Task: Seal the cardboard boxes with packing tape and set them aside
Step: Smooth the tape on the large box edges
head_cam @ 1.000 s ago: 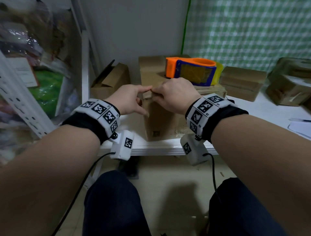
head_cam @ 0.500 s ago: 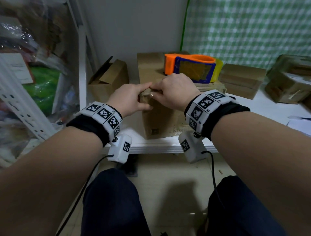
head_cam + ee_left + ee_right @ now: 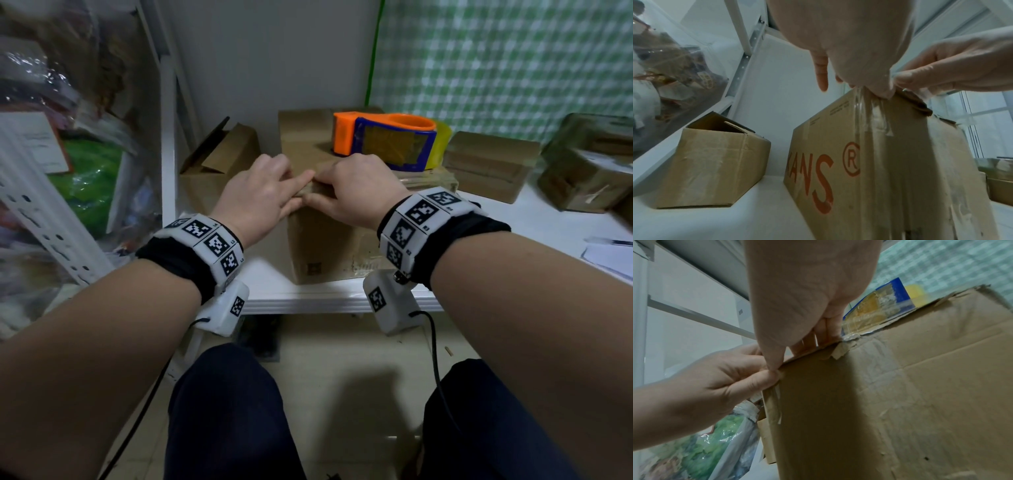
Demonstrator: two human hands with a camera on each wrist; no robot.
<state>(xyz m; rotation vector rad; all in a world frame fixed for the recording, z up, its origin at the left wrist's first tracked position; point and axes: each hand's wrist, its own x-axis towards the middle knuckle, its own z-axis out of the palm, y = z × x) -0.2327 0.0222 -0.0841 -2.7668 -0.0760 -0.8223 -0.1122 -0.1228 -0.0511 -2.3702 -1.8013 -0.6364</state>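
Note:
A tall cardboard box (image 3: 322, 240) stands at the white table's front edge. An orange and blue tape dispenser (image 3: 383, 144) with a yellow roll lies on its top, further back. Both hands meet at the box's near top edge. My left hand (image 3: 287, 185) lies with straight fingers on the top, and its thumb presses clear tape (image 3: 873, 113) onto the front corner. My right hand (image 3: 322, 186) has its fingers over the edge and its thumb on the front face, pinching the tape there. In the right wrist view the two thumbs touch at the box (image 3: 900, 402) edge.
A smaller open box (image 3: 222, 161) sits left of the tall one. Taped boxes (image 3: 489, 164) and wrapped parcels (image 3: 589, 164) stand at the right, with papers (image 3: 609, 253) nearer. A white shelf post (image 3: 168, 137) and plastic bags (image 3: 85, 171) crowd the left side.
My left hand has gone from pointing a finger at the edge to lying spread over the box top. The right hand stays at the edge. Box and dispenser have not moved.

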